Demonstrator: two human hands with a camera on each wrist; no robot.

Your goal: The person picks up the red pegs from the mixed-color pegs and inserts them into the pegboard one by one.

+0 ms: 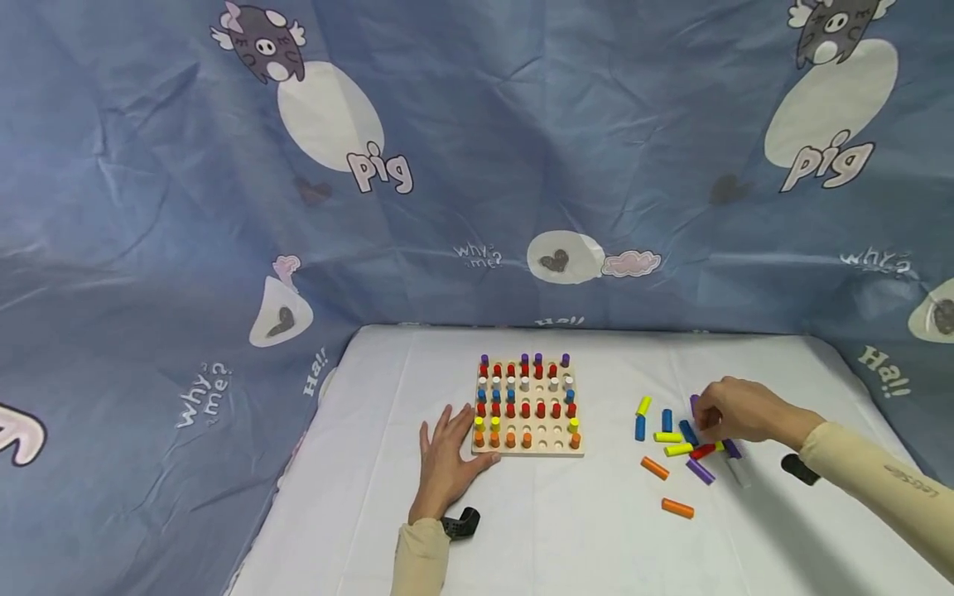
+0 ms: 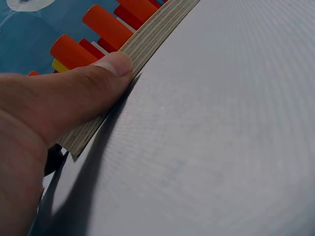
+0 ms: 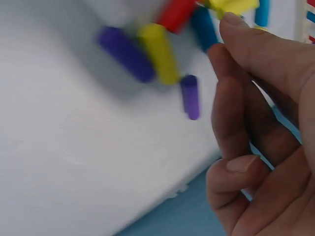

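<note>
A wooden peg board (image 1: 551, 448) carries rows of orange, yellow, red, blue, white and purple pegs, with several bare holes among them. My left hand (image 1: 445, 468) rests at its front left corner. In the left wrist view the thumb (image 2: 93, 81) presses along the board's front edge, just below the orange pegs (image 2: 74, 51). My right hand (image 1: 738, 410) is over the loose pegs on the right, fingers bent, thumb and index tips slightly apart with no peg visible between them. Beside those fingertips lie a blue peg (image 3: 203, 28) and a red peg (image 3: 176, 14).
Loose pegs are scattered right of the board: orange pegs (image 1: 677, 507), a purple peg (image 1: 701, 472), a white peg (image 1: 739, 473) and several yellow and blue ones. A black device (image 1: 462, 523) sits at the left wrist. Blue patterned cloth (image 1: 462, 165) hangs behind the white table (image 1: 566, 530).
</note>
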